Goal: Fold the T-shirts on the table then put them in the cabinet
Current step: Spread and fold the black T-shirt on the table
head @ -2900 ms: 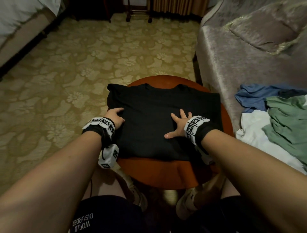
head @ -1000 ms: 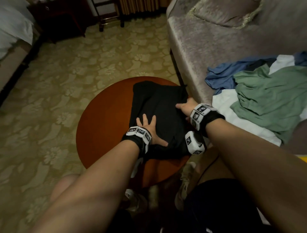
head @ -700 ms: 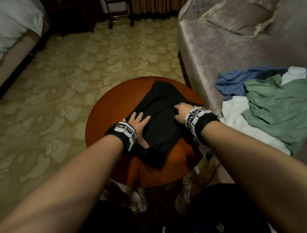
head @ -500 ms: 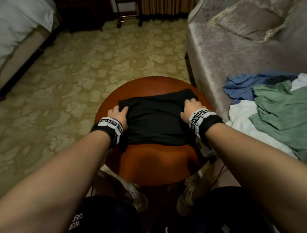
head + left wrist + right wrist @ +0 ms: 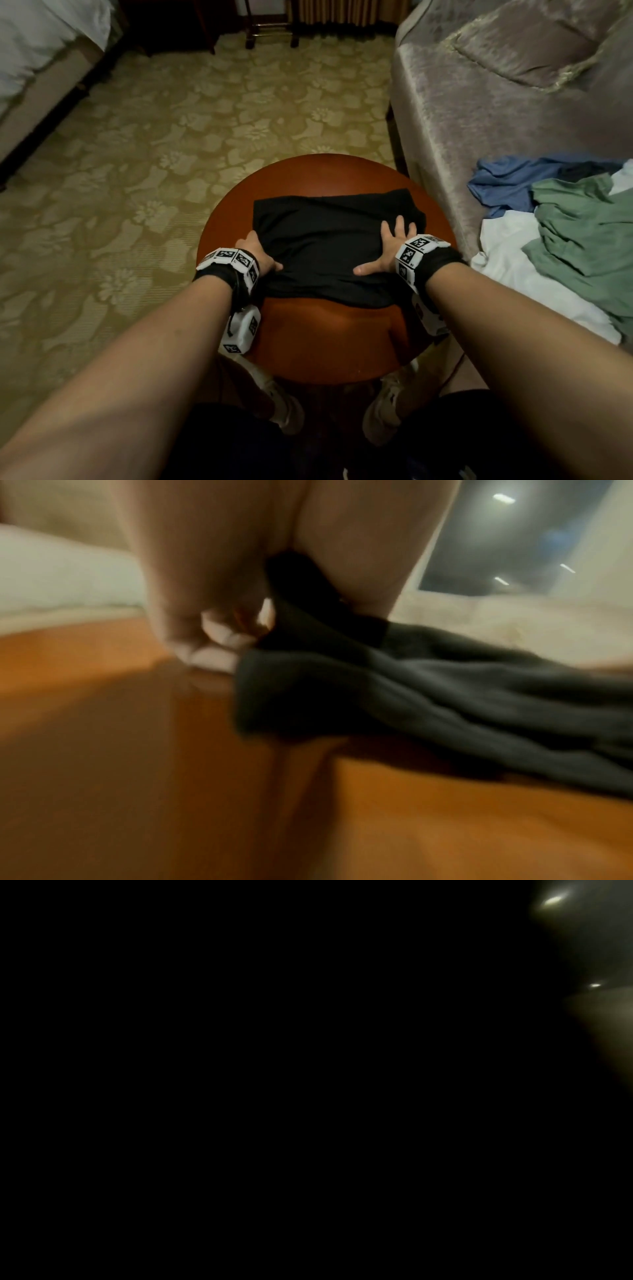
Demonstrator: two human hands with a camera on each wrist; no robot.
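Both bare forearms are reaching forward from the near edge of the head view, each wrist wearing a black band with white marker cubes. The left hand [image 5: 258, 255] is sitting at the left edge of the folded black T-shirt [image 5: 329, 246], thumb lying over the cloth; in the left wrist view the fingers [image 5: 212, 653] are curling under the hem and pinching the black T-shirt [image 5: 428, 685] against the thumb, though that picture is blurred. The right hand [image 5: 390, 250] is lying flat on the shirt's right part, fingers spread and thumb pointing inward, pressing the cloth down; the right wrist view is almost wholly dark. The shirt is lying as a wide rectangle on the round reddish-brown table [image 5: 325, 339], its near edge a little bunched between the two hands. Half a second ago both hands were gripping the side edges with curled fingers; now the right one is opening out flat on top and the left is sitting lower on its edge. Nearly three seconds ago the shirt was spread wider, hanging over the table's sides. To the right, a green garment [image 5: 589, 236], a white one [image 5: 513, 270] and a blue one [image 5: 507, 185] are heaped on the grey sofa [image 5: 479, 102]. Beyond the table, patterned yellow carpet [image 5: 205, 120] is stretching away.
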